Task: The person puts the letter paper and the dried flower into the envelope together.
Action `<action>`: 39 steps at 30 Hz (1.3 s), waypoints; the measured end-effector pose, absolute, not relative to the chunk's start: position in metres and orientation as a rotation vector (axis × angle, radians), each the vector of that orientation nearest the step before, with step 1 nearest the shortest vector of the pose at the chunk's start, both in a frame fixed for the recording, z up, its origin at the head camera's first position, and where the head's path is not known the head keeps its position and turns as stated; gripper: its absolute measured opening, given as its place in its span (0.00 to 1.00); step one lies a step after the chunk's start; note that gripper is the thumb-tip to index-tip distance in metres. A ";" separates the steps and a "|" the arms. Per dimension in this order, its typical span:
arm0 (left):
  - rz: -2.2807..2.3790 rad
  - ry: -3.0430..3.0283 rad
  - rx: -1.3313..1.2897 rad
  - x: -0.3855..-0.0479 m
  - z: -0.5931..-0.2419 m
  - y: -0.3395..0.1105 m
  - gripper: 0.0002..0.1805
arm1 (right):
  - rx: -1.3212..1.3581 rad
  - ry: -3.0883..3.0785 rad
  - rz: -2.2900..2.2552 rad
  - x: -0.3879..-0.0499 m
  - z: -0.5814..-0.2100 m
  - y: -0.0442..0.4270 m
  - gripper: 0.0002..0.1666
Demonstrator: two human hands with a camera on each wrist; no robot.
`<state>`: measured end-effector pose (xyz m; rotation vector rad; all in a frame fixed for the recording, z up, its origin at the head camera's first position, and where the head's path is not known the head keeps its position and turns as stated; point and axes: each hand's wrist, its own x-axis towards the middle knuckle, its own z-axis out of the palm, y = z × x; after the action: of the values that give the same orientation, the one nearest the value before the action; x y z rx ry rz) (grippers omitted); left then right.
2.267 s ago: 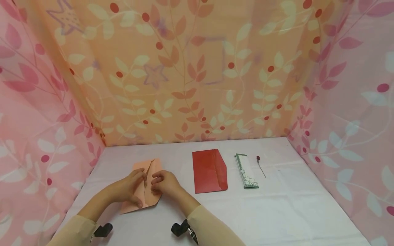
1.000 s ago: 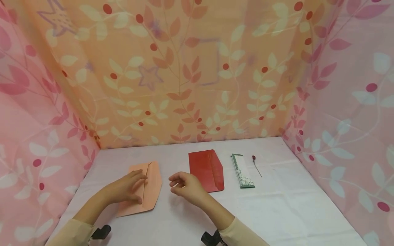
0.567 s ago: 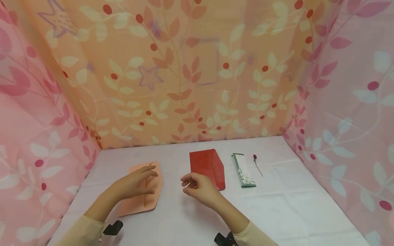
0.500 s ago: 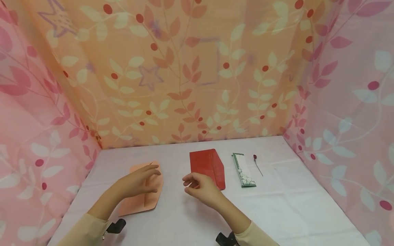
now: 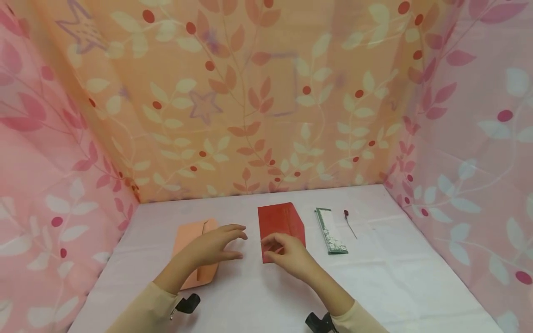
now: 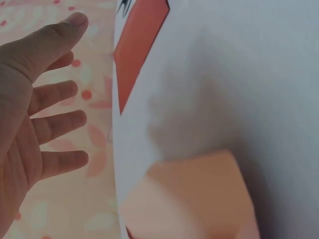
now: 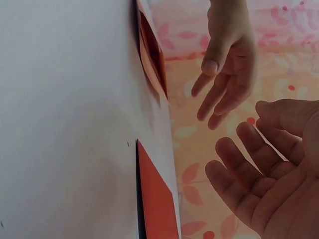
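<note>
My left hand [image 5: 212, 247] is raised over the right part of a peach envelope [image 5: 189, 233], fingers extended and holding nothing. In the left wrist view, a gap shows between that hand [image 6: 20, 119] and the peach envelope [image 6: 194, 189]. A red envelope [image 5: 275, 219] lies on the table to the right. Over its lower part hovers my right hand [image 5: 293, 256], fingers loosely bent, with nothing in its grasp. The right wrist view has the right hand [image 7: 279, 189] apart from the red envelope [image 7: 158, 194]; the peach envelope's [image 7: 152, 57] opening gapes slightly.
Right of the red envelope lies a narrow white folded card with a green floral border [image 5: 331, 233]. Beside it is a thin-stemmed dark red flower [image 5: 347, 215]. A white cloth covers the table [image 5: 399, 277]; patterned curtains [image 5: 266, 92] enclose its back and sides.
Both hands were at the peach envelope's flap; the right left it first and moved right to the red envelope. The left then lifted off and moved right too. The peach envelope stays lying there.
</note>
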<state>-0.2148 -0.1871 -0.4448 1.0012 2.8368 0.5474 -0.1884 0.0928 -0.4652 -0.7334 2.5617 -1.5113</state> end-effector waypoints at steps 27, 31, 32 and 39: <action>0.393 2.746 1.119 -0.242 -0.460 -0.113 0.27 | -0.655 2.847 -1.374 -0.224 -0.475 0.161 0.20; 0.369 2.749 1.086 -0.249 -0.459 -0.102 0.28 | -0.623 2.876 -1.309 -0.235 -0.479 0.169 0.21; 0.364 2.752 1.081 -0.250 -0.458 -0.099 0.29 | -0.625 2.876 -1.301 -0.237 -0.480 0.171 0.22; 0.260 2.798 1.047 -0.260 -0.455 -0.091 0.42 | -0.672 2.907 -1.262 -0.246 -0.493 0.175 0.28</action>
<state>-0.2601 -0.0909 -0.4553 1.0467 2.7980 0.2603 -0.2462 0.1750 -0.4932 -0.6717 2.9074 -1.2615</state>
